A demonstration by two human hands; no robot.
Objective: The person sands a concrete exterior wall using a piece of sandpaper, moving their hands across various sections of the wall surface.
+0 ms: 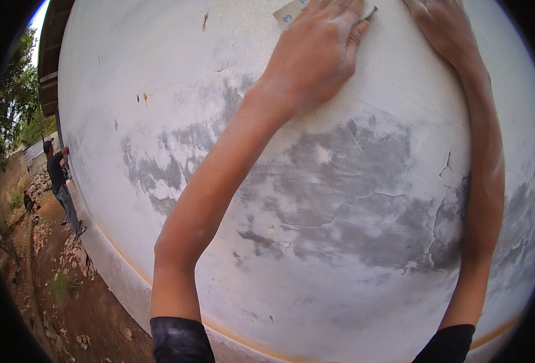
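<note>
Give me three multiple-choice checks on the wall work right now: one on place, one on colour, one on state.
1. Where is the sanding sheet?
A. Under the left hand, near the picture's top
B. On the ground
C. In the right hand

2. What colour are the bare patches on the wall?
A. Red
B. Grey
C. Green

3. How is the right hand?
A. Fist around a brush
B. Hanging away from the wall
C. Laid flat on the wall, holding nothing visible

Answers:
1 A, the sheet's edge pokes out beneath the left hand.
2 B, grey shows where white coating is gone.
3 C, its palm lies against the surface.
</note>
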